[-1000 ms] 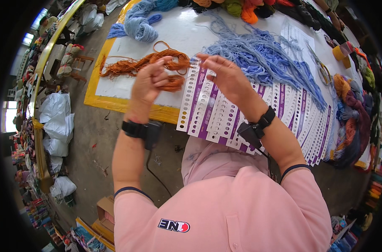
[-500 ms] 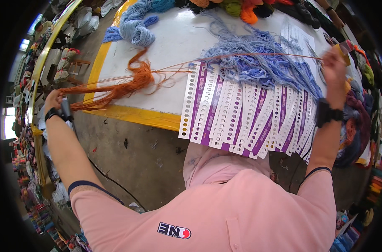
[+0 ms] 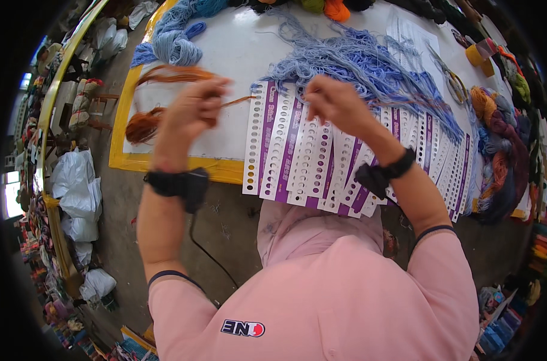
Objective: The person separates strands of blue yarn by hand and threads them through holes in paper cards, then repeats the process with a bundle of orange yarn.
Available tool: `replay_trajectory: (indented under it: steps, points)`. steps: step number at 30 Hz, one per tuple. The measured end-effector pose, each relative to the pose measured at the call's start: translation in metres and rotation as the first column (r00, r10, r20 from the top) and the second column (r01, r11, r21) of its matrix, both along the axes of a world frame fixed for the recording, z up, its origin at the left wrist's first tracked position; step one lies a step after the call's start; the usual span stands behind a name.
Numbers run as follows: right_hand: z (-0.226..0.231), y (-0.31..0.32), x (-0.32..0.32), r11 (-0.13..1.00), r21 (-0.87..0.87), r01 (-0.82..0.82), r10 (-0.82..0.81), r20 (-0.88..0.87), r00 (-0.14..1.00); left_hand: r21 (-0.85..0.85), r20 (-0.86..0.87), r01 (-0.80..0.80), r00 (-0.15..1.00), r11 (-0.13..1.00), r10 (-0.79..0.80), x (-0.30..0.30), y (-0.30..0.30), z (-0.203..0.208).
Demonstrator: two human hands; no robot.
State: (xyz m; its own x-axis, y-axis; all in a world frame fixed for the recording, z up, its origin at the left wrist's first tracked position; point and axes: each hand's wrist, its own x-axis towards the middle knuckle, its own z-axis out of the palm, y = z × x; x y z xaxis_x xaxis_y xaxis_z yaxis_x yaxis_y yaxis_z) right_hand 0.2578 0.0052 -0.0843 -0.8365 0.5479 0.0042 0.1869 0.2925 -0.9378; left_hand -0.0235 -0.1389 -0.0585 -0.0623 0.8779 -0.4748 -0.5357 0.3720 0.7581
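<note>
My left hand (image 3: 200, 107) is closed on a hank of rust-orange thread (image 3: 144, 125), over the left part of the white table. Loops of the hank hang to the left of my fist, and a strand runs right toward the cards. My right hand (image 3: 336, 107), blurred by motion, has its fingers pinched above the punched cards; what they hold cannot be made out. Several white and purple punched cards (image 3: 279, 150) lie fanned along the table's near edge. A tangled heap of light blue thread (image 3: 357, 60) lies behind and partly over them. A faint rust strand crosses its right side.
Blue hanks (image 3: 176, 45) lie at the table's far left. Scissors (image 3: 455, 86) and a yellow cone (image 3: 479, 58) sit at the right, by a pile of mixed-colour hanks (image 3: 496, 132). Yellow tape (image 3: 219, 170) borders the white table (image 3: 234, 54). White plastic bags (image 3: 78, 189) stand at left.
Both hands have come inward from wide apart, where the rust thread was stretched between them. The hank has moved up and left, bunched by my left hand; the long taut strand has gone slack.
</note>
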Motion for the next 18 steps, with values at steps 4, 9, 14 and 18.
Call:
replay_trajectory:
  steps: [4, 9, 14, 18]
  points:
    - [-0.038, 0.001, -0.026, 0.990, 0.138, -0.011, -0.004, 0.112, 0.994, -0.117, -0.208, -0.020, 0.978, 0.993, -0.005, 0.066, 0.030, -0.031]
    - [-0.041, 0.006, -0.028, 0.998, 0.066, -0.003, -0.002, 0.072, 0.997, -0.174, -0.277, 0.127, 0.945, 0.976, -0.173, 0.072, 0.043, -0.029]
    - [-0.035, 0.005, -0.031, 0.998, 0.061, 0.004, -0.010, 0.099, 0.995, -0.120, -0.404, 0.171, 0.891, 0.978, -0.205, 0.076, 0.049, -0.051]
    - [-0.045, 0.006, -0.035, 0.990, 0.139, 0.004, -0.019, 0.112, 0.994, -0.012, -0.300, 0.226, 0.928, 0.974, -0.219, 0.073, 0.052, -0.058]
